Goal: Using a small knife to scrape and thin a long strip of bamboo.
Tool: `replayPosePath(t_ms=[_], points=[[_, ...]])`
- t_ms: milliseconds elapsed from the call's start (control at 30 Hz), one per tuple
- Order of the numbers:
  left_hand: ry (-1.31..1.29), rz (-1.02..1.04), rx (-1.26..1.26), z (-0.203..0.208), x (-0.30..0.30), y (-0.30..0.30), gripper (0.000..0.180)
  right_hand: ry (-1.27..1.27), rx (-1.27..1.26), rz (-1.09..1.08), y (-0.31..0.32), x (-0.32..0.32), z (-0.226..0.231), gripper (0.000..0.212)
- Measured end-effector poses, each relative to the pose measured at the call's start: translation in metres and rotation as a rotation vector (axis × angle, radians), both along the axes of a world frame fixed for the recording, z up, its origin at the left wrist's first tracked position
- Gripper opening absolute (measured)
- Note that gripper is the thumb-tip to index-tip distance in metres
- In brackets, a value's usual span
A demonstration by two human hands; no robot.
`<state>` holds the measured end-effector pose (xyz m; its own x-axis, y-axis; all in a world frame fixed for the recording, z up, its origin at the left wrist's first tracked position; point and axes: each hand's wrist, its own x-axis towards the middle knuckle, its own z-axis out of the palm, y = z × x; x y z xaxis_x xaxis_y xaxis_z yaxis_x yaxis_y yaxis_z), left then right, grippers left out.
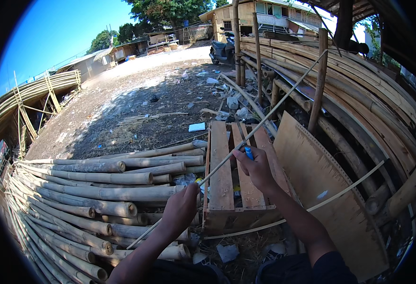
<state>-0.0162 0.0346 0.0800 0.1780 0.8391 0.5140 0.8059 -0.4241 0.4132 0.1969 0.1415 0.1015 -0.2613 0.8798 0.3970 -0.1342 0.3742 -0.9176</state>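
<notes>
A long, thin bamboo strip [275, 110] runs slantwise from the lower left up to the upper right. My left hand [182, 208] is closed around its lower part. Higher up the strip, my right hand [257, 168] grips what looks like a knife with a blue handle [249, 152], its narrow dark blade pointing up and away. The thumb side of that hand lies against the strip. Below both hands stands a slatted wooden crate [222, 175] with shavings on its slats. How the blade meets the strip is too small to tell.
Cut bamboo poles [99, 177] are piled at the left. Another bamboo strip [340, 191] crosses a plywood sheet [307, 156] at the right. Stacked bamboo [359, 85] leans by wooden posts [318, 80]. A motorbike [222, 49] stands behind; litter dots the ground.
</notes>
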Motion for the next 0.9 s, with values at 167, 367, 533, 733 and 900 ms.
replayPosePath(t_ms=[167,367,533,733,900], points=[[-0.005,-0.011,-0.004,-0.001,0.001,0.001,0.010,0.047,-0.029,0.036,-0.005,0.002,0.005,0.023],[-0.028,-0.014,-0.032,-0.003,0.003,0.002,0.009,-0.068,0.181,-0.057,0.003,0.002,-0.004,0.028],[-0.120,0.007,-0.098,-0.001,0.003,0.002,0.007,-0.607,0.491,-0.109,-0.014,-0.014,-0.010,0.046],[-0.200,-0.081,-0.126,-0.006,0.008,0.007,0.016,-0.601,0.908,-0.290,-0.001,-0.015,-0.040,0.048],[-0.301,-0.067,-0.156,-0.005,0.011,0.004,0.021,-0.702,0.998,-0.382,0.013,-0.006,-0.034,0.047]])
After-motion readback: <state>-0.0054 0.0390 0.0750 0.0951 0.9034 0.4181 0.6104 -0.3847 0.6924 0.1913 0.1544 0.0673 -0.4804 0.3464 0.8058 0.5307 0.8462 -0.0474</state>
